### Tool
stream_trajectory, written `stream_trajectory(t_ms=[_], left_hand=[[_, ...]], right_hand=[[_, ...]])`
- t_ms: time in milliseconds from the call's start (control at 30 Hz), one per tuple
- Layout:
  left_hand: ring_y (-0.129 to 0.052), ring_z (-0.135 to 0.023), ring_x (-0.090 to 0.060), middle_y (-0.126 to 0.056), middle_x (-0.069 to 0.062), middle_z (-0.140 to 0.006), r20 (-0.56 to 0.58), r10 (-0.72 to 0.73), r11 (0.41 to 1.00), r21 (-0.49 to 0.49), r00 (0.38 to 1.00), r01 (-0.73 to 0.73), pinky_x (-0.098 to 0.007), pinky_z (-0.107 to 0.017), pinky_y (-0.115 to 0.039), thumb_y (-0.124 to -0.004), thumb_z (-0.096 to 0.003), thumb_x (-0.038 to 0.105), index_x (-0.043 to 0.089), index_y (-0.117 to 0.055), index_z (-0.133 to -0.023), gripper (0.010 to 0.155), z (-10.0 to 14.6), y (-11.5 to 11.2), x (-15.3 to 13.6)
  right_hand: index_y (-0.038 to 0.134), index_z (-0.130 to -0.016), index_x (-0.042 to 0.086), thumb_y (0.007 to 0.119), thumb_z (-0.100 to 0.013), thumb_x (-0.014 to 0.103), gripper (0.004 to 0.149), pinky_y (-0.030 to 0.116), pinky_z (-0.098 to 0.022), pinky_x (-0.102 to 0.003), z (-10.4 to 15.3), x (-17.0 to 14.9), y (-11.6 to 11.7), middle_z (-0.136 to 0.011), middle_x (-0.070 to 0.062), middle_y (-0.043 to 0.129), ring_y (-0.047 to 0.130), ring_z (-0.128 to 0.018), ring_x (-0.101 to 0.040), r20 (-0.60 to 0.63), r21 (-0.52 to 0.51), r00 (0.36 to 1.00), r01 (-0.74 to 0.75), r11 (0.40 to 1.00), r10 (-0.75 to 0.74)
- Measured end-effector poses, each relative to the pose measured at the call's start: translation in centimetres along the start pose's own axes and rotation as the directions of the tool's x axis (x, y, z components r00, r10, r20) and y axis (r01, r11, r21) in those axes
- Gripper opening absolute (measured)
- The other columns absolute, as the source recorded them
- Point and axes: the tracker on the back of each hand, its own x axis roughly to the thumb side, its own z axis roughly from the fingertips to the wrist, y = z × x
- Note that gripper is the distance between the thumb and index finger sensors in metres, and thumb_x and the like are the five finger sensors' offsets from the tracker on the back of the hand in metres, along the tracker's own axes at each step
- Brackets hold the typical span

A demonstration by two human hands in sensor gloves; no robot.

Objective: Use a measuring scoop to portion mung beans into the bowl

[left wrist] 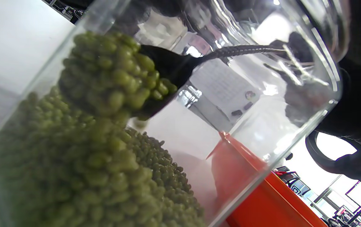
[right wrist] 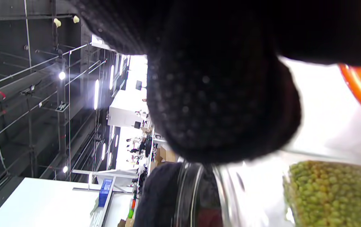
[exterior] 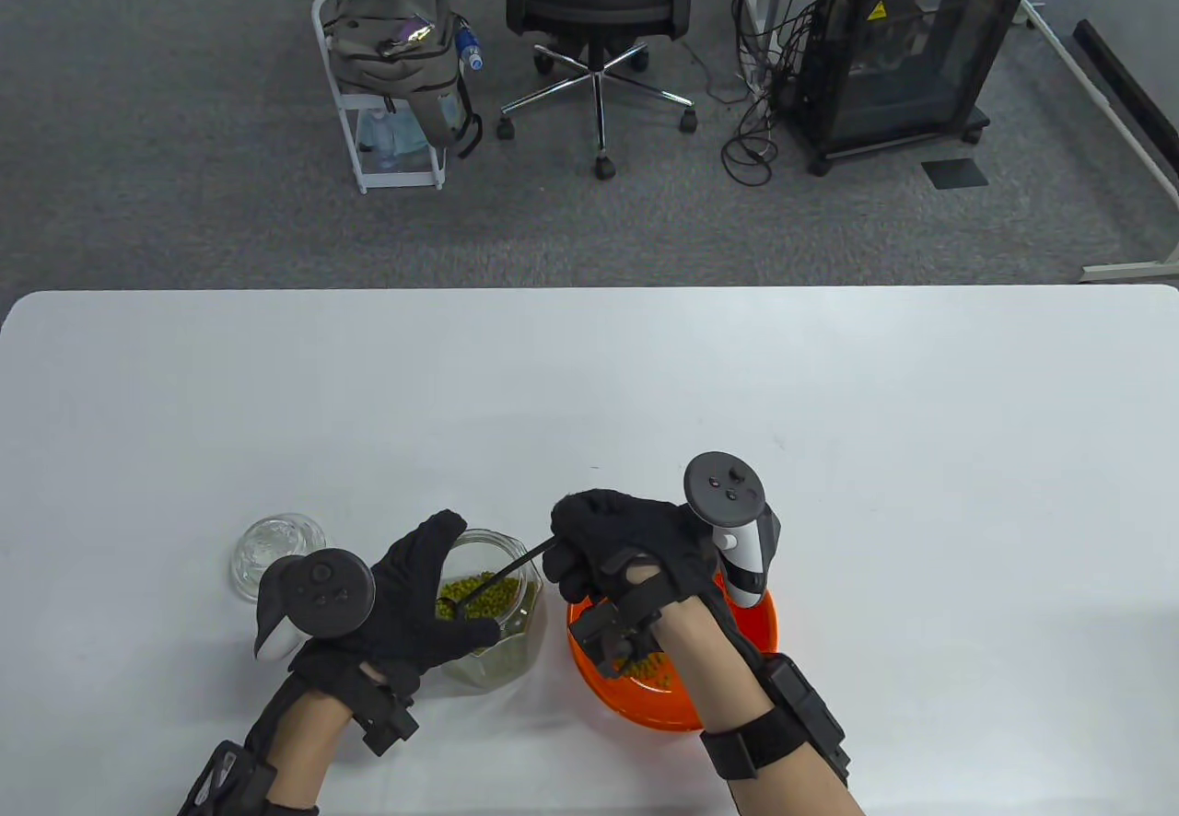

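Note:
A glass jar (exterior: 493,646) of green mung beans (left wrist: 83,176) stands near the table's front edge. My left hand (exterior: 419,604) grips it, fingers curled round its side. My right hand (exterior: 612,549) holds the thin black handle of a measuring scoop (exterior: 502,575). The scoop's bowl (left wrist: 120,85) is inside the jar, heaped with beans and lifted just above the bean pile. An orange bowl (exterior: 764,618) sits right of the jar, under my right wrist, with some beans (exterior: 649,669) in it. My right glove (right wrist: 218,104) fills most of the right wrist view.
The jar's clear glass lid (exterior: 272,553) lies on the table left of my left hand. The white table (exterior: 589,392) stretches away behind the jar and bowl. An office chair (exterior: 599,15) and a black cabinet (exterior: 903,52) stand on the floor beyond.

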Motion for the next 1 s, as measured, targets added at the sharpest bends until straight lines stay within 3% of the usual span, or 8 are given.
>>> stream_trajectory(t_ms=[1000], left_hand=[[-0.054, -0.104, -0.060, -0.039, -0.028, -0.117, -0.001, 0.002, 1.000, -0.001, 1.000, -0.002, -0.076, -0.072, -0.049, -0.082, -0.0417, 0.084, 0.004, -0.026, -0.111, 0.120, 0.1, -0.1, 0.0]], right_hand=[[0.091, -0.076, 0.003, 0.083, -0.048, 0.035, 0.043, 0.096, -0.016, -0.033, 0.9, -2.3, -4.4, -0.040, -0.009, 0.114, 0.113, -0.015, -0.017, -0.009, -0.046, 0.981, 0.191, 0.980, -0.192]])
